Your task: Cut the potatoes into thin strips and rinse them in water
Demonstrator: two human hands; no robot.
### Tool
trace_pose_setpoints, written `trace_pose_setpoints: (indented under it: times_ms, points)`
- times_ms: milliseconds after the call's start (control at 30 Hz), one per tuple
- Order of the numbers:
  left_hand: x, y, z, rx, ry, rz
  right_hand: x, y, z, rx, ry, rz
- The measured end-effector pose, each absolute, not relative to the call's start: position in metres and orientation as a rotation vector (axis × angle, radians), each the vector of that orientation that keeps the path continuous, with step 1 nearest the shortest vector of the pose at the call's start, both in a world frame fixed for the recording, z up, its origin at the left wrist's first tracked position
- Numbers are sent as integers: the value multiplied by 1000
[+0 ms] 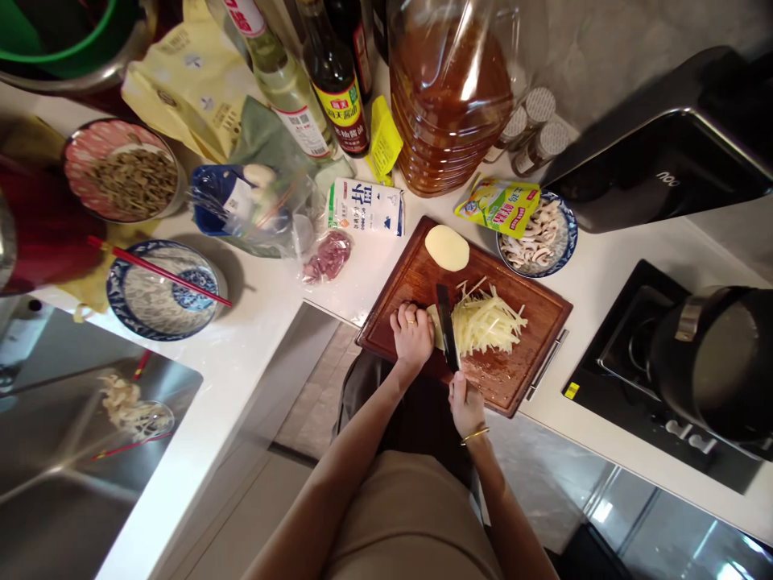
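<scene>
A dark-bladed knife (447, 326) is in my right hand (466, 405), whose fingers wrap round its handle near the front edge of the wooden cutting board (390, 302). My left hand (413, 333), fingers curled, presses on pale potato slices (435, 317) just left of the blade. Much of those slices is hidden by the fingers and the knife. A loose pile of potato shreds (492, 321) lies right of the blade. At the board's far edge rests a half potato (448, 247), its flat pale face up.
Behind the board stand a salt packet (366, 208), bagged meat (329, 256) and a large oil jug (450, 97). A bowl of sliced mushrooms (543, 242) is at the board's far right corner. A black pot (713, 362) sits on the stove; a sink (66, 427) lies left.
</scene>
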State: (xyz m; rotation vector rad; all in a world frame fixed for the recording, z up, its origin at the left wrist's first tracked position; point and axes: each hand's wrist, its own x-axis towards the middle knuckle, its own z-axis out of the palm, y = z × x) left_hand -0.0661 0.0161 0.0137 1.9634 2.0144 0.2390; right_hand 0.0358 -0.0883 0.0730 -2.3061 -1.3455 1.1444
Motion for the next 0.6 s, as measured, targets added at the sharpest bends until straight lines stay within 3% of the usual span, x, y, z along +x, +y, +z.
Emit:
trace_pose_setpoints:
  times_ms: [600]
  points:
    - [-67, 14, 12, 1968, 2000, 193, 35, -85, 72, -2367, -1490, 950]
